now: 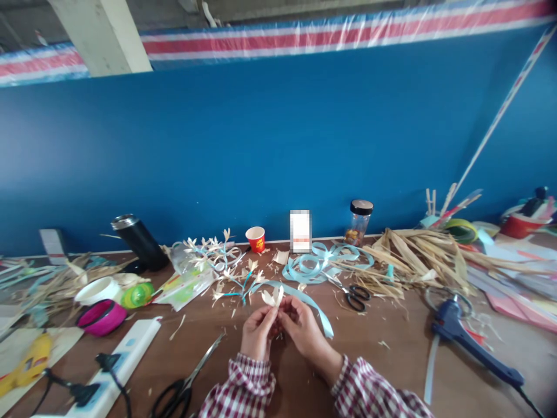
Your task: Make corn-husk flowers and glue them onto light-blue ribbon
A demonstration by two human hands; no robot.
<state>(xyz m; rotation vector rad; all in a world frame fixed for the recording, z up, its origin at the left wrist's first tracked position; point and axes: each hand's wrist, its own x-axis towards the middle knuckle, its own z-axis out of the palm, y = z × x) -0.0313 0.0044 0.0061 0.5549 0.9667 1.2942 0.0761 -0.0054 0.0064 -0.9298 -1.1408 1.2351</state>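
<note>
A small cream flower (273, 297) with pointed petals, seemingly of dried husk, stands upright between my fingertips. My left hand (260, 331) pinches it low down from the left. From the right, my right hand (300, 326) closes its fingers at the same spot; the stem is hidden behind the fingers. Just behind my hands lies a sprig of similar flowers on blue stems (244, 284). A light-blue ribbon (319, 310) curves past my right hand. Black-handled scissors (185, 383) rest open on the table near my left sleeve.
A second pair of scissors (357, 296) and a blue glue gun (470, 342) lie to the right. Dried husks (409, 255) pile up behind them. On the left are a power strip (126, 354), a pink bowl (102, 317) and a black flask (141, 241). A red paper cup (256, 240) stands at the back.
</note>
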